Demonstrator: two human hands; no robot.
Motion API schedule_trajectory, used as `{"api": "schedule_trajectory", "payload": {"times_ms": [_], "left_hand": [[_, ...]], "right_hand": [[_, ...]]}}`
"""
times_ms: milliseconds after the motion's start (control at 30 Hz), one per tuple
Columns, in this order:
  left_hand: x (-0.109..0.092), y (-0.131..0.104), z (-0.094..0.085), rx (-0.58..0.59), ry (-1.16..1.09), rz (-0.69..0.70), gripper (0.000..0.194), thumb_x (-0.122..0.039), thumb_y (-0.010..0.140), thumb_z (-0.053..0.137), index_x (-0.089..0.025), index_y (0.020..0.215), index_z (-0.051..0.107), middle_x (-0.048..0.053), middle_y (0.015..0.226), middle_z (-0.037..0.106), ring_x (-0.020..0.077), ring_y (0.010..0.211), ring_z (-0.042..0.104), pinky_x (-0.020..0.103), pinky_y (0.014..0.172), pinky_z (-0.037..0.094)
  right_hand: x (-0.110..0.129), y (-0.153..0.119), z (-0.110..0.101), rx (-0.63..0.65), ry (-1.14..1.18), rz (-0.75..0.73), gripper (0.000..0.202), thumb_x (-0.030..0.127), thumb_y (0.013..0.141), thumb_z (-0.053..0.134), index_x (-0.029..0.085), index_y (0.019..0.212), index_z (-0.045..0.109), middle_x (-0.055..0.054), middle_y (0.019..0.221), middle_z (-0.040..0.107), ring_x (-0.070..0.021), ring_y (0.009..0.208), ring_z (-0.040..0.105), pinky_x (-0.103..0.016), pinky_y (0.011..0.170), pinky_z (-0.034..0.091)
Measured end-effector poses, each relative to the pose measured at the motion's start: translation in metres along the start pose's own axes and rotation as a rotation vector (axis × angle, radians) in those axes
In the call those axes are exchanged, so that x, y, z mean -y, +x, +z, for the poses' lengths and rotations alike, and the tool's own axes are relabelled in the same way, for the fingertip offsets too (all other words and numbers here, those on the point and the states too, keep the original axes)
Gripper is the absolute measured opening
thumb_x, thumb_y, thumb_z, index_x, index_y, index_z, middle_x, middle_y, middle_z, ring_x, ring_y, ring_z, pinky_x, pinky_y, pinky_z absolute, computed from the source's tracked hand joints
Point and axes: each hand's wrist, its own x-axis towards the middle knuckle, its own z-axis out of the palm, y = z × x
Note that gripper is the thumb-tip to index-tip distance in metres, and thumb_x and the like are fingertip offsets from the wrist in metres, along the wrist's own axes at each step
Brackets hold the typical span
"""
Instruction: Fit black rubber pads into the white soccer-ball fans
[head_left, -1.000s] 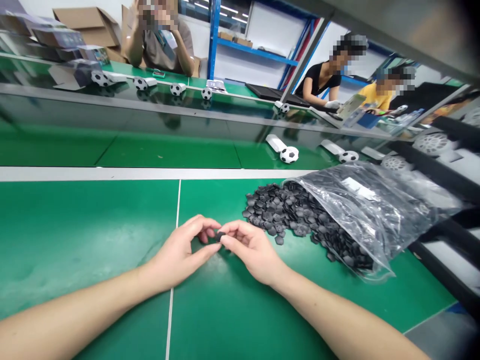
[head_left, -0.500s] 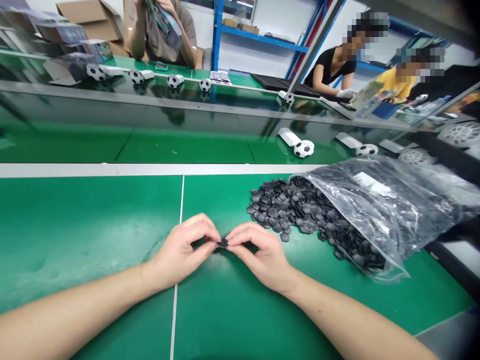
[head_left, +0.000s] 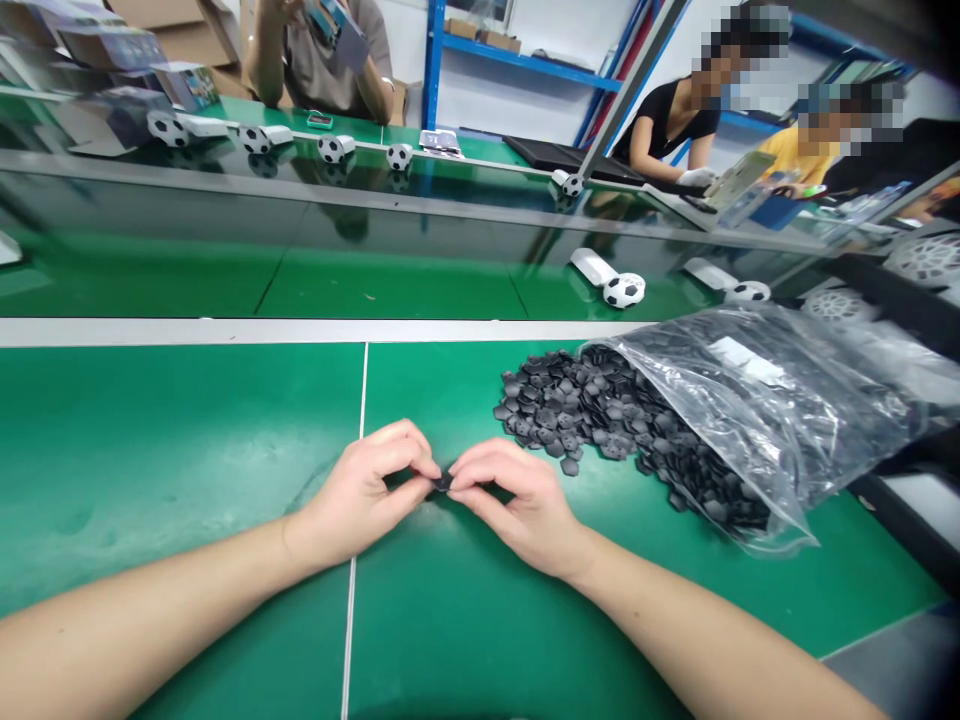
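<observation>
Between the fingertips of both hands is a small black piece [head_left: 443, 482], pinched from either side and partly covered by the fingers. My left hand [head_left: 373, 487] grips its left edge with thumb and fingers. From the right, my right hand [head_left: 521, 500] pinches the same piece. Both hands are just above the green table [head_left: 450, 620]. A pile of similar flat black pieces [head_left: 559, 405] lies to the right of my hands, spilling from the mouth of a clear plastic bag [head_left: 810, 400].
Beyond the white table edge [head_left: 300, 331] runs a green belt [head_left: 390, 275] with white parts bearing football-patterned balls [head_left: 624, 290]. Across it, a person [head_left: 330, 60] holds a box, and two other people sit at the far right. A black rack stands at the right edge.
The belt parts nearest me have shifted right, while the far row of football parts has shifted left. Both hands stay pinched on the black piece, nearly still.
</observation>
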Motion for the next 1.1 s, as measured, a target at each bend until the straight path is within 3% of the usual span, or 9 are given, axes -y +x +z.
{"api": "schedule_trajectory", "payload": {"times_ms": [167,433,833,1100], "left_hand": [[-0.0006,-0.0005,0.0001,0.005,0.011,0.012,0.013,-0.006,0.075,0.052,-0.015,0.072,0.06,0.0,0.073,0.056,0.0083,0.068,0.055,0.019,0.062,0.044],[-0.0012,0.0004,0.0,0.014,0.02,0.021,0.012,-0.005,0.075,0.054,-0.015,0.071,0.06,0.0,0.072,0.056,0.0081,0.068,0.055,0.018,0.062,0.044],[-0.0008,-0.0006,0.0004,0.047,-0.016,-0.018,0.006,-0.016,0.08,0.058,-0.016,0.084,0.062,0.001,0.076,0.059,0.0098,0.07,0.055,0.021,0.064,0.045],[-0.0032,-0.0005,0.0054,0.055,-0.082,-0.076,0.008,-0.02,0.077,0.06,-0.013,0.073,0.06,0.002,0.07,0.057,0.011,0.067,0.054,0.022,0.063,0.044]], "right_hand": [[-0.0003,-0.0009,0.0001,-0.006,-0.01,0.027,0.005,0.02,0.08,0.059,0.02,0.084,0.063,-0.004,0.08,0.065,-0.0136,0.076,0.06,-0.026,0.068,0.051],[0.0001,-0.0014,0.001,0.071,-0.076,-0.028,0.012,0.019,0.085,0.052,0.021,0.091,0.062,-0.004,0.088,0.064,-0.0127,0.082,0.059,-0.026,0.075,0.05],[-0.0012,-0.0024,0.0007,0.049,-0.034,0.147,0.004,0.02,0.083,0.053,0.019,0.085,0.057,-0.001,0.076,0.061,-0.0107,0.066,0.055,-0.021,0.059,0.046],[-0.0049,-0.0071,0.003,0.065,0.021,0.147,0.01,0.019,0.086,0.046,0.022,0.089,0.055,-0.003,0.086,0.062,-0.0128,0.081,0.06,-0.021,0.072,0.049]]}}
